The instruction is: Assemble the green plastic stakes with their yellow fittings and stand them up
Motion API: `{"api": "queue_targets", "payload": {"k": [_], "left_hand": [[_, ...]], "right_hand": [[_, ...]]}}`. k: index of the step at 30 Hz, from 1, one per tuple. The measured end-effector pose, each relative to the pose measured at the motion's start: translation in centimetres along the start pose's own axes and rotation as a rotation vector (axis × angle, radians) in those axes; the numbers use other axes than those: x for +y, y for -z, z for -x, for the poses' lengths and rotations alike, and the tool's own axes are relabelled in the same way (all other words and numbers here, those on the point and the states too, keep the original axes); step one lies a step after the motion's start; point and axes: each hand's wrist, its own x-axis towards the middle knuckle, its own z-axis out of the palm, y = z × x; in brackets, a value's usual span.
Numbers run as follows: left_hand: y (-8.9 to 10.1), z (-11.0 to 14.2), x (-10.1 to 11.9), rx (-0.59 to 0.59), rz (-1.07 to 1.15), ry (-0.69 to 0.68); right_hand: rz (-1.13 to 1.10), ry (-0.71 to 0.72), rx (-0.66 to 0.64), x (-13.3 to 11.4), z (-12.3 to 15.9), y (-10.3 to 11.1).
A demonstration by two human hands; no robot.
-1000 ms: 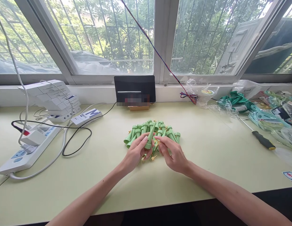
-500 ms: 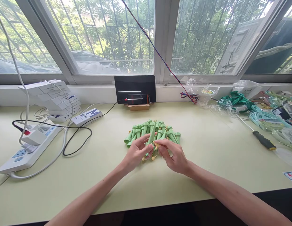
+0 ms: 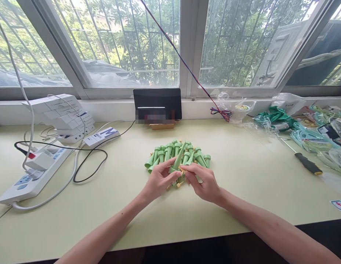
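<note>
My left hand (image 3: 160, 179) is closed round a green plant watering spike (image 3: 178, 160), its pointed end tilted up and away. Between the thumb and fingers of my right hand (image 3: 203, 182) is a small yellow valve (image 3: 182, 169), touching or very close to the spike's wide end; fingers partly hide where they meet. Just behind both hands lies a heap of similar green spikes (image 3: 200, 158), several with yellow valves on them. Another yellow valve (image 3: 178, 185) shows on the near side, under my hands.
To the left are a white power strip (image 3: 35, 183), looped cables, stacked white boxes (image 3: 68, 119) and a single white box (image 3: 101, 136). A dark tablet (image 3: 156, 101) leans at the back. A screwdriver (image 3: 308, 163) and plastic-bagged items (image 3: 308, 137) lie at the right.
The held spike has turned slightly, its tip leaning a little more to the right. The yellow valve and my right fingers have shifted slightly up against its wide end.
</note>
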Motion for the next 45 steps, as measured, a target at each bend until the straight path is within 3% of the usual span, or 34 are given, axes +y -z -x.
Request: {"api": "queue_targets", "payload": {"k": [4,19,25,38,45], "left_hand": [[0.0,0.1,-0.6,0.041,-0.082,-0.066],[-0.4,0.3,0.6,-0.067,-0.079,-0.206],[-0.5,0.4,0.1,-0.081,-0.073,-0.193],[-1.0,0.3,0.4,0.024,-0.126,-0.113],[-1.0,0.3,0.5,0.072,-0.143,-0.125]], "right_hand": [[-0.032,-0.007,0.023,-0.1,-0.1,0.0],[0.048,-0.086,0.086,-0.3,-0.4,0.1],[0.019,-0.16,0.105,-0.1,-0.2,0.1],[-0.016,-0.28,0.118,0.1,-0.3,0.2],[0.015,-0.27,0.074,-0.2,-0.5,0.3]]}}
